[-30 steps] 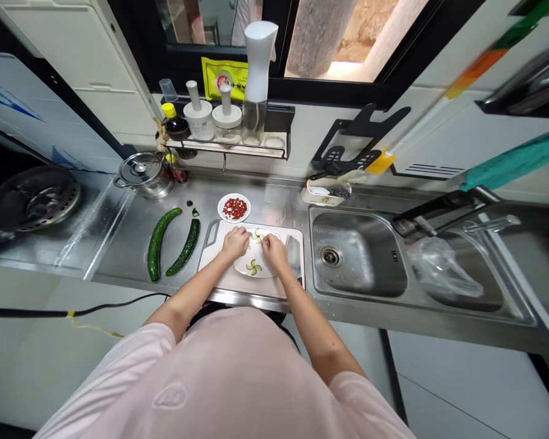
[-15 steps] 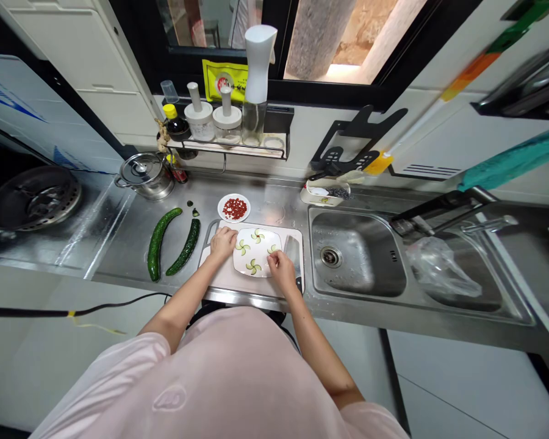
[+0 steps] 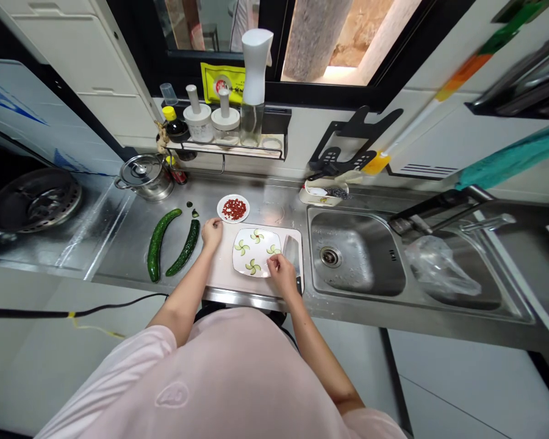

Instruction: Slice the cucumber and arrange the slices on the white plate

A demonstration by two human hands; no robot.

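A white plate (image 3: 256, 253) with several green pinwheel-shaped slice arrangements lies on the pale cutting board (image 3: 222, 274). At the plate's right edge is my right hand (image 3: 280, 268), its fingertips pinched together; whatever they hold is too small to name. My left hand (image 3: 211, 233) is over the board's upper left corner, fingers drawn together, just below a small white dish (image 3: 221, 213) of chopped red pieces (image 3: 234, 209). Anything between the left fingers is hidden. A knife (image 3: 291, 253) rests on the board's right side.
Two cucumbers (image 3: 159, 244) (image 3: 186, 249) lie left of the board, with small cut ends above. A lidded pot (image 3: 147, 177) stands at the back left. The sink (image 3: 357, 253) is to the right. A seasoning rack (image 3: 238, 148) hangs behind.
My left hand has moved from the plate's left edge up and left, toward the dish of red pieces. My right hand has barely moved.
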